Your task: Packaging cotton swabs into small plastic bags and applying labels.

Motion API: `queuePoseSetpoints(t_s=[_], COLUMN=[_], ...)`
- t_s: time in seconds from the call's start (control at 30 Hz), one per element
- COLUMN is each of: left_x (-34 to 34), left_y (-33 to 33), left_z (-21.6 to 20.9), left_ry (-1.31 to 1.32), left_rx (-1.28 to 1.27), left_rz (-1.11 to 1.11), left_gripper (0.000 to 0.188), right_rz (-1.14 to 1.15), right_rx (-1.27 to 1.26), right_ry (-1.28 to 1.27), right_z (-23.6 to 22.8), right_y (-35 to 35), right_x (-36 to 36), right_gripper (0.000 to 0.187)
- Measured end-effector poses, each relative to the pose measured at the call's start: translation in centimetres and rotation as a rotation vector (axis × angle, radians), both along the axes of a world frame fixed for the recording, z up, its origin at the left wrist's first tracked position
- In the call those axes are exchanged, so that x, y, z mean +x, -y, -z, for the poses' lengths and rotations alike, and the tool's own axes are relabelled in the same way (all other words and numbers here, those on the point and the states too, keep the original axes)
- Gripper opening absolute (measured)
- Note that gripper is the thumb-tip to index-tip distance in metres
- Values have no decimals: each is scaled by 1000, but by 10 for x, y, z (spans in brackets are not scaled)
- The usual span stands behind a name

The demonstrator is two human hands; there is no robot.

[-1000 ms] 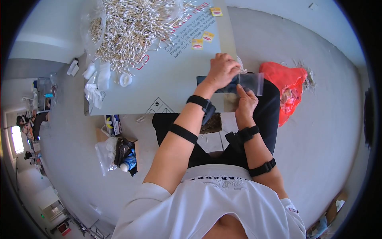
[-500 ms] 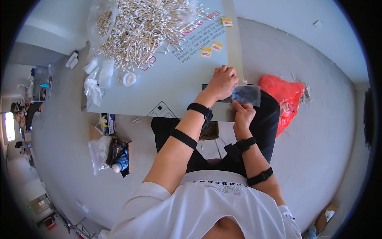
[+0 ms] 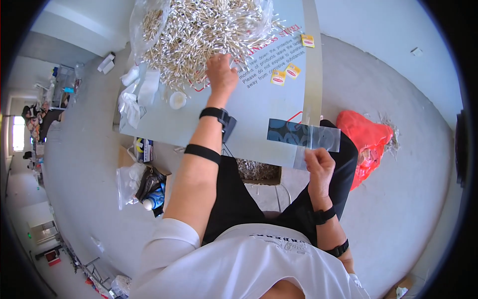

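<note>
Left fingers (image 3: 217,61) were bent at the near edge of the swabs (image 3: 191,40), just short of 12 o'clock from view centre; whether they grasped any, could not tell. Right fingers (image 3: 313,157) were curled at the near edge of the clear bag (image 3: 328,139), 3 o'clock; grip unclear. Bag overhung the bench (image 3: 239,112), dark strip (image 3: 285,132) at its 9 o'clock. Risks, judged: bag could slip off if loosely held; swabs, tangled, could scatter if extras snagged.
</note>
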State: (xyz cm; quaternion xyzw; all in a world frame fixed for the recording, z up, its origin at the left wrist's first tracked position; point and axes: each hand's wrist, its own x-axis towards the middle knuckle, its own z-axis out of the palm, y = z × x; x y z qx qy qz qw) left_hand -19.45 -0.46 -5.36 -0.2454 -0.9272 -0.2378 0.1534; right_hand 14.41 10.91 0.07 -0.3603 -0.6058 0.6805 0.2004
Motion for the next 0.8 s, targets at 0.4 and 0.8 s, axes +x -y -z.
queuePoseSetpoints(t_s=[0.4,0.8], left_x=[-24,-23], left_y=[10,9], left_z=[15,5], left_ry=[14,88], left_rx=[-333,-428], left_rz=[-123,-113], left_gripper=[65,80], right_rz=[-473,-530], right_rx=[939,1381], right_ry=[58,379], right_z=[6,19], right_y=[-35,-9], right_x=[-277,-383], right_gripper=[34,24])
